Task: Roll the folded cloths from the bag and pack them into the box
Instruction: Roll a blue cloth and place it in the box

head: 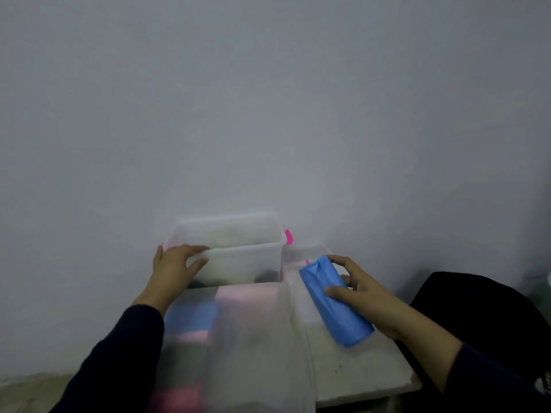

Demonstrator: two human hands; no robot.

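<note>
A clear plastic box with pink latches stands at the back of the small table, against the wall. Faint yellow-green and dark shapes show through its wall. My left hand grips the box's front left rim, fingers over the edge and thumb on the outer wall. My right hand holds a rolled blue cloth to the right of the box, just above the table. A translucent bag lies in front of the box, with folded blue and pink cloths showing through it.
The box's clear lid lies behind the blue roll. The white table ends at the right, where a black chair stands. A plain grey wall rises straight behind the box.
</note>
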